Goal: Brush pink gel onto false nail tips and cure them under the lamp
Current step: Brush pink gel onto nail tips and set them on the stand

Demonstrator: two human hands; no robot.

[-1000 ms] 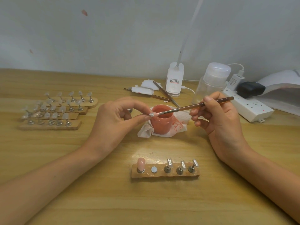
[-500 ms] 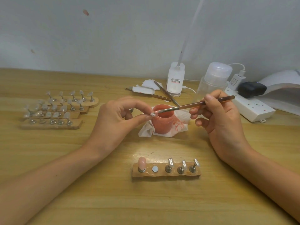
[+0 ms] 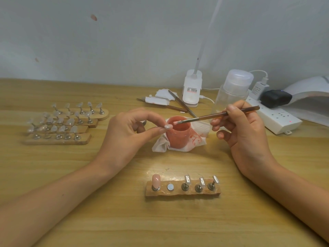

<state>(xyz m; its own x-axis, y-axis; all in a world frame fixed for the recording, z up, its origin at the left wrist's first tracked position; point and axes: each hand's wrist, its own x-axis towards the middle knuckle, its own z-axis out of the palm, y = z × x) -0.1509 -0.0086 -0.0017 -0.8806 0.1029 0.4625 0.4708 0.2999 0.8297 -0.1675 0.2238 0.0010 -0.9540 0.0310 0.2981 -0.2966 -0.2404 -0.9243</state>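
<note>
Left fingers: thumb and forefinger (image 3: pixel 151 114) of my left hand (image 3: pixel 128 132) pinch 1 nail tip (image 3: pixel 167 126). The other fingers are curled behind.
Right fingers: my right hand (image 3: pixel 243 132) pinches the brush (image 3: pixel 213 116) like a pen. The lower 2 fingers hang loosely curled.
Just changed: the bristles lay on the tip 1 second ago. Now they have drawn back toward 3 o'clock and hover over the gel jar (image 3: pixel 178 134), just beside the tip.
Meaning: I judge this stroke finished. Next comes either a reload or a check of the coat, and this tip is not yet cured.
Jar: it is the dial's centre, with 12 toward the wall, and sits on a stained tissue (image 3: pixel 160 145).
6 o'clock: the holder strip (image 3: pixel 183 192) carries 1 pink tip (image 3: pixel 156 180), 1 bare disc (image 3: pixel 170 187) and 3 clear tips (image 3: pixel 201 181). The held tip likely returns to the disc.
9 o'clock: the spare holders (image 3: pixel 58 139) carry many clear tips.
12 o'clock: tweezers (image 3: pixel 181 104) and a desk lamp base (image 3: pixel 191 91).
1 o'clock: a pump bottle (image 3: pixel 233 90).
2 o'clock: the curing lamp (image 3: pixel 308 90) stands behind a power strip (image 3: pixel 277 120), well apart from the strip.
In the way: the jar, bottle and power strip lie across the route to the lamp, so I would lift the strip over them.
</note>
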